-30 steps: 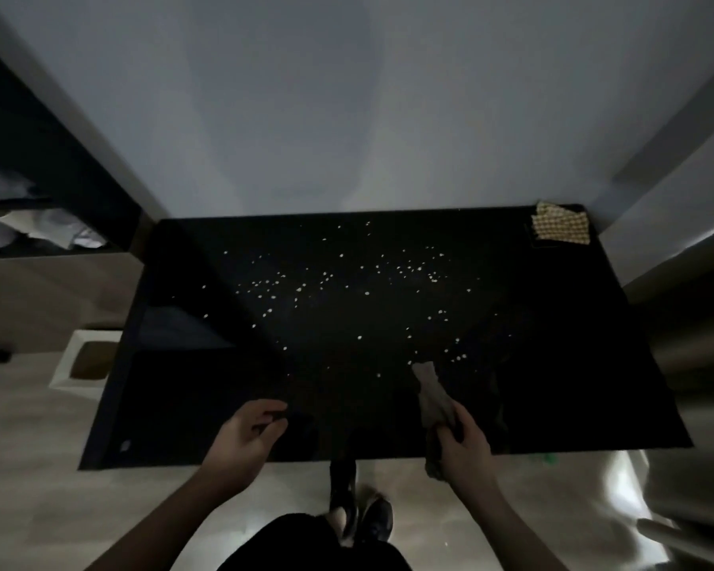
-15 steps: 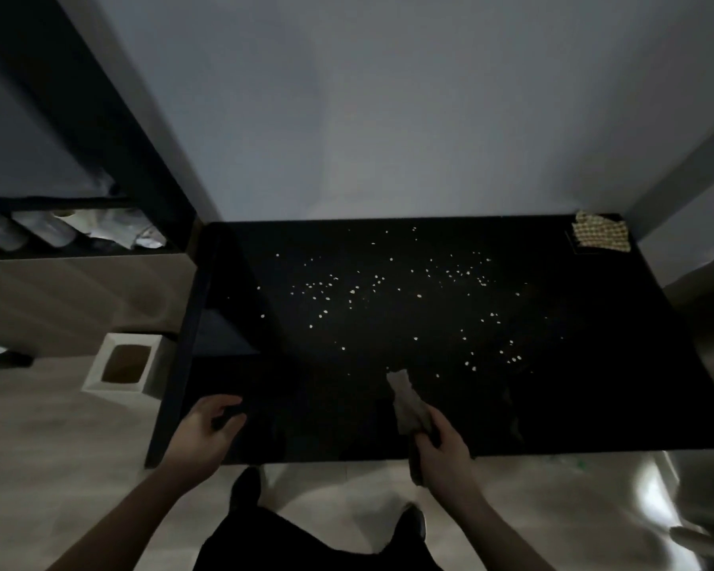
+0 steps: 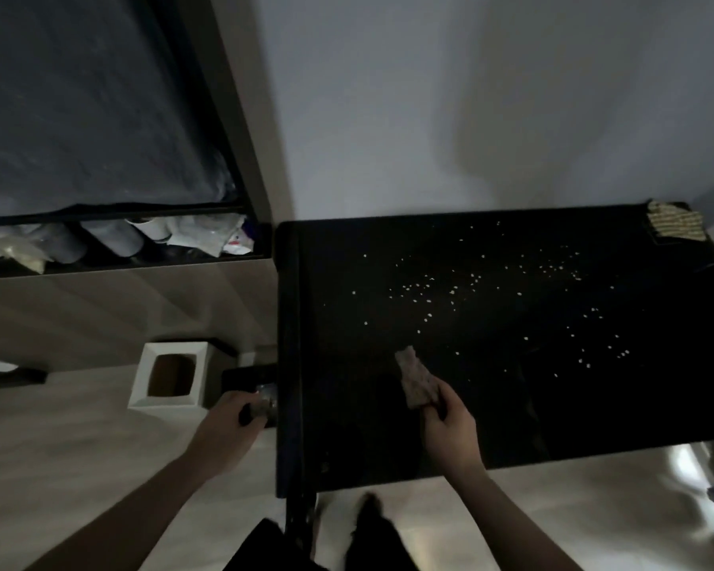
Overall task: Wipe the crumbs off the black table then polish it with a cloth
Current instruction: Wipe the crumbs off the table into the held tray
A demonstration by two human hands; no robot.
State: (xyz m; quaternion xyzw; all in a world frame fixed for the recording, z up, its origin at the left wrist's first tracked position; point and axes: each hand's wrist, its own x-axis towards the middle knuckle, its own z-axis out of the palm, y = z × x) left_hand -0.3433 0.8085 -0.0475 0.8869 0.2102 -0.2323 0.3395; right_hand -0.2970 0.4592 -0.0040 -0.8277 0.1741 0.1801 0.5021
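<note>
Gripping a crumpled brown cloth (image 3: 417,379), the right hand (image 3: 450,430) hovers over the near edge of the black table (image 3: 594,405). Pale crumbs (image 3: 425,298) lie scattered at the cloth's 12 to 3 o'clock. Left hand (image 3: 227,434), off the table at 9 o'clock, curls round a small unclear object.

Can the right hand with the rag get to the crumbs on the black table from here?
Probably yes. The right hand grips the brownish crumpled rag over the glossy black table, and only bare tabletop lies between it and the scattered pale crumbs.
</note>
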